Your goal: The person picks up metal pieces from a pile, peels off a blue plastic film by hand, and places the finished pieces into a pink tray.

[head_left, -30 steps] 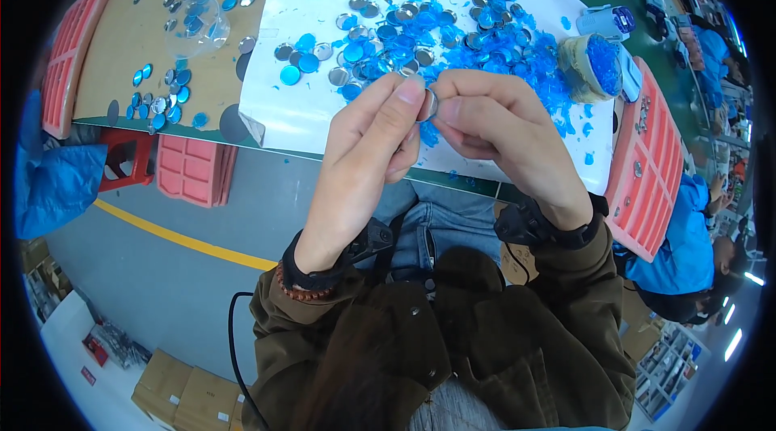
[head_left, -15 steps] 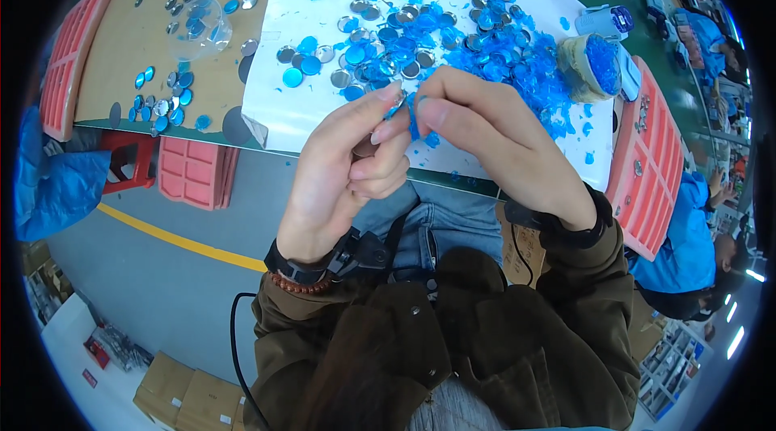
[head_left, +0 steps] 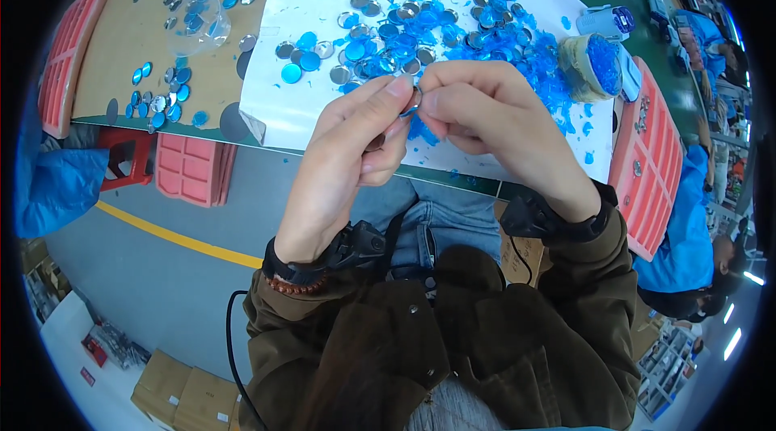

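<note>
Can't really read anything here tbh, it's all too small or blurry. There's dark lettering on the brown carton (head_left: 531,248) at lower center-right, tiny white labels (head_left: 222,416) on the cardboard boxes (head_left: 166,381) bottom left, plus a little red sign (head_left: 88,376) near the lower-left edge.

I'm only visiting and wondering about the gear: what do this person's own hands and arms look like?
The left hand and right hand wear no gloves. The arms have dark brown jacket sleeves. Each wrist carries a black strap with a small black device; the left also has a reddish-brown bead bracelet. A thin black cable shows near the right one.
</note>
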`<state>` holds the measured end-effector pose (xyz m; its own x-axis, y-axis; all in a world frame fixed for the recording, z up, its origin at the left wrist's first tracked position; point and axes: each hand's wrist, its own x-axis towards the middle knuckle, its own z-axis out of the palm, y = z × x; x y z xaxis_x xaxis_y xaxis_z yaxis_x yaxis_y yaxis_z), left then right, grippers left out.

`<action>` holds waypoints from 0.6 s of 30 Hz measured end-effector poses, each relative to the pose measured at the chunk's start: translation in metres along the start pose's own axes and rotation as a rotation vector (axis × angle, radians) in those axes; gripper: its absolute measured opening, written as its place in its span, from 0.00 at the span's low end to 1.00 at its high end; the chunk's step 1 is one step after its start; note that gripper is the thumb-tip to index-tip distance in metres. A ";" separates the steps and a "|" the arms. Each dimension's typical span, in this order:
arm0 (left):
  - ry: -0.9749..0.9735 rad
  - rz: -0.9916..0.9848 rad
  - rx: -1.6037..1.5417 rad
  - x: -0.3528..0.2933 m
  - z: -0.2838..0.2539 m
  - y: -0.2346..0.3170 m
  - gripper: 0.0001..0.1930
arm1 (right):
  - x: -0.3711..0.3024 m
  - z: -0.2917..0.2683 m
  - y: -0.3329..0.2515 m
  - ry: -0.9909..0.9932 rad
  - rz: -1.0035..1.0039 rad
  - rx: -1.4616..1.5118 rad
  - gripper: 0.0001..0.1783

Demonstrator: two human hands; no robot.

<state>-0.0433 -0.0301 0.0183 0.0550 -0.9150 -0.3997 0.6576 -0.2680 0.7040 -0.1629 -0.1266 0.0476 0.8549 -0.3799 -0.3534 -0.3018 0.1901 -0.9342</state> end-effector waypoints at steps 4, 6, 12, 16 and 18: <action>-0.089 -0.090 -0.094 0.001 -0.011 0.002 0.15 | 0.005 0.002 0.007 0.133 -0.381 -0.424 0.08; -0.198 -0.231 -0.213 0.000 -0.019 0.003 0.14 | 0.007 -0.001 0.008 0.164 -0.708 -0.966 0.07; -0.211 -0.293 -0.290 -0.003 -0.026 0.002 0.15 | 0.009 -0.019 0.022 0.245 -0.654 -0.975 0.06; -0.333 -0.223 -0.367 -0.004 -0.029 0.004 0.16 | 0.004 -0.019 0.017 0.252 -0.453 -0.840 0.06; -0.381 -0.242 -0.440 0.001 -0.027 0.000 0.16 | 0.001 -0.008 0.012 0.242 -0.498 -0.735 0.07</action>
<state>-0.0228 -0.0230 0.0017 -0.3519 -0.9091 -0.2232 0.8702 -0.4055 0.2799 -0.1687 -0.1319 0.0359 0.8713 -0.4586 0.1748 -0.1860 -0.6380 -0.7472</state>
